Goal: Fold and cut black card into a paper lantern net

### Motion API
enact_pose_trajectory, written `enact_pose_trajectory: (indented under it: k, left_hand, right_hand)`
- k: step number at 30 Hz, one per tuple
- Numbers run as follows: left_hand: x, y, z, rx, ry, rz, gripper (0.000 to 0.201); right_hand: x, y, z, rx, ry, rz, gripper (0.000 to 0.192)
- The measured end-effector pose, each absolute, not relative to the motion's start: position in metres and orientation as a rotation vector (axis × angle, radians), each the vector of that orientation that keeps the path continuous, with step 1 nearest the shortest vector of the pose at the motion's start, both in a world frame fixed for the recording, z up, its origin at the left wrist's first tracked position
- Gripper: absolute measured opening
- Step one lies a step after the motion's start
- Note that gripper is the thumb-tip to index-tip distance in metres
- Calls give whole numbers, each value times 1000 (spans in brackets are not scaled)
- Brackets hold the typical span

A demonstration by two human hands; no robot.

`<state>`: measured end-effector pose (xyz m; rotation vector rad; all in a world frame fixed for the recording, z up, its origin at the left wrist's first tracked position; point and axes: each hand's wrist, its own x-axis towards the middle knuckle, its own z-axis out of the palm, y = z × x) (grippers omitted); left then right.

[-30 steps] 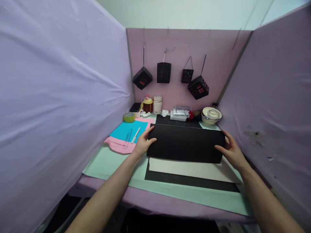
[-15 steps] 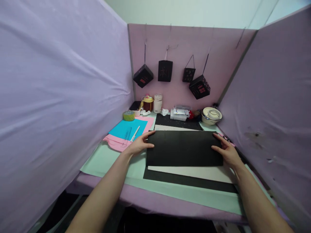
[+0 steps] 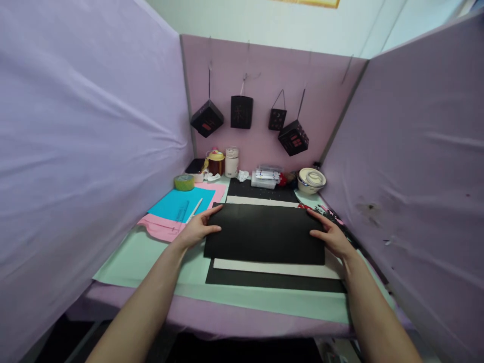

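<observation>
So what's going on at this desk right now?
A person sits in a purple-walled booth with both hands on a black sheet of card. The left hand presses its left edge, the right hand its right edge. It lies flat on a white sheet over a black mat. Blue paper lies to the left.

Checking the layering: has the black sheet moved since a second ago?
Yes. The black sheet came down flat, farther from the boxes at the back.

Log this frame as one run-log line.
left hand: flat on black sheet, left edge | right hand: on right edge | sheet: over white sheet
</observation>
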<state>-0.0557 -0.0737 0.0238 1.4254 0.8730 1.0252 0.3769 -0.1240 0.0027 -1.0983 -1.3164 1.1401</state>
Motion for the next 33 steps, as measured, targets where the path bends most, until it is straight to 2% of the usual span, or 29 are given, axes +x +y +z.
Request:
enact_pose_trajectory:
  k: [9,15,21,24,29,33]
  left_hand:
    - [-54,-76,27,1485,945,1052,81]
    - [-54,-74,40,1842,1144,1206,72]
    - [-54,-80,44,2124,1234,1246,68]
    - [-53,-84,43,2199,1211,1126,78]
    - [-52,-85,43,2331,1279,960,108]
    - [-51,-82,44,2482,1403,884,111]
  right_hand:
    - [381,-119,3,-1105,-1251,1013,67]
    - [380,-126,28,-1203,-1348,720,66]
    - [380,-132,28,-1209,-1491,543,76]
    - [381,-133,21,-1209,-1580,488,84]
    - [385,-135,18,-1359,-1759,299,91]
    - [384,-138,26,-1438,-1886,140,90]
